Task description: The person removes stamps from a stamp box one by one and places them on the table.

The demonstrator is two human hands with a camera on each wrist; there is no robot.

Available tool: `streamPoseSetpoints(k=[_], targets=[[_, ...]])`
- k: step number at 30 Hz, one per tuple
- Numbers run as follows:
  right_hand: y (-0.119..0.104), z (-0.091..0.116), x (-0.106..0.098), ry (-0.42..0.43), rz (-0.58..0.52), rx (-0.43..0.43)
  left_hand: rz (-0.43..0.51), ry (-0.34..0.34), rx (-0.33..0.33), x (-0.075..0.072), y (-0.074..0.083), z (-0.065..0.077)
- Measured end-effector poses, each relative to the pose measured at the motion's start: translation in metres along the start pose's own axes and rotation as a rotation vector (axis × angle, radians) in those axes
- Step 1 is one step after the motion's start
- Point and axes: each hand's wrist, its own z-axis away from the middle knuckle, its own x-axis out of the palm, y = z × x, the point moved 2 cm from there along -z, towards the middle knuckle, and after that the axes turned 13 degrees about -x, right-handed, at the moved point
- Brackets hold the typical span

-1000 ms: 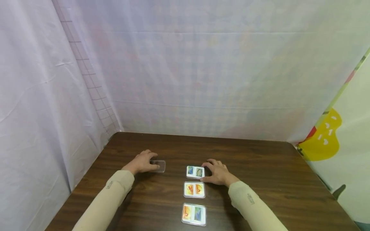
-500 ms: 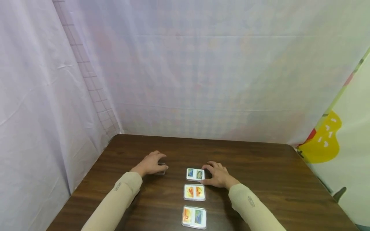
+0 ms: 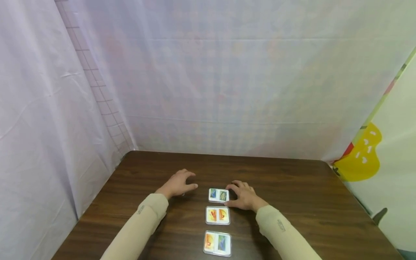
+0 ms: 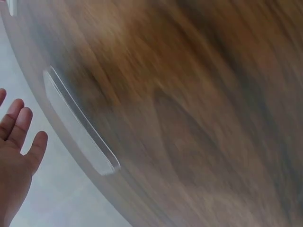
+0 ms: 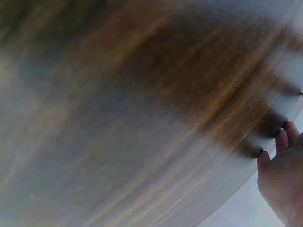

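Note:
A clear plastic case holding a white card with blue-green pictures (image 3: pixel 219 195) lies flat on the brown table. My right hand (image 3: pixel 243 196) has thumb and index finger around the right end of this card case, at its near and far edges. In the right wrist view, fingertips (image 5: pixel 263 160) rest on the tabletop. To the left, my left hand (image 3: pixel 178 183) hovers with fingers spread and holds nothing. An empty clear plastic case (image 4: pixel 80 123) lies on the table by it in the left wrist view; in the head view the hand hides nearly all of it.
Two more cased cards lie nearer me in the same column: one with orange pictures (image 3: pixel 217 215), another with an orange and a green picture (image 3: pixel 217 243). The wooden table (image 3: pixel 292 202) ends at a white curtain (image 3: pixel 221 90) behind.
My left hand has moved right, away from the empty clear case and toward the card cases. My right hand has stayed at the farthest card case.

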Motion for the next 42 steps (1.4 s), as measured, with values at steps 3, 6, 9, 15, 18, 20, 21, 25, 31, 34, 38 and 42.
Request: streamPoseSetpoints(k=[3,6,9,15,18,20,21,25,31,34,38,42], targets=[[0.004,-0.001,0.003,0.007,0.001,-0.006,0.007,-0.006,-0.004,0.003,0.007,0.0],[0.003,-0.001,0.002,0.009,-0.005,-0.01,0.006,-0.006,0.018,0.005,0.012,-0.001],[-0.001,0.0,-0.001,0.005,-0.005,-0.021,0.023,-0.01,0.051,0.008,0.017,-0.002],[-0.007,0.001,-0.006,-0.012,-0.001,-0.007,0.074,-0.017,0.055,0.013,0.025,-0.004],[-0.009,0.002,-0.007,-0.016,-0.004,0.007,0.092,-0.012,0.05,0.016,0.029,-0.005],[-0.008,0.001,-0.007,-0.021,-0.003,0.014,0.094,-0.008,0.052,0.019,0.03,-0.007],[-0.008,0.001,-0.007,-0.025,-0.002,0.018,0.096,-0.009,0.055,0.02,0.031,-0.007],[-0.008,0.0,-0.007,-0.03,0.007,0.033,0.101,-0.009,0.076,0.027,0.034,-0.01],[-0.006,0.0,-0.006,-0.036,0.014,0.038,0.095,-0.01,0.081,0.035,0.04,-0.012],[-0.006,0.0,-0.006,-0.04,0.011,0.039,0.093,-0.019,0.087,0.036,0.043,-0.011],[-0.007,0.0,-0.006,-0.041,0.007,0.04,0.084,-0.034,0.079,0.037,0.046,-0.011],[-0.008,0.001,-0.008,-0.038,-0.003,0.034,0.085,-0.047,0.061,0.038,0.047,-0.012]])
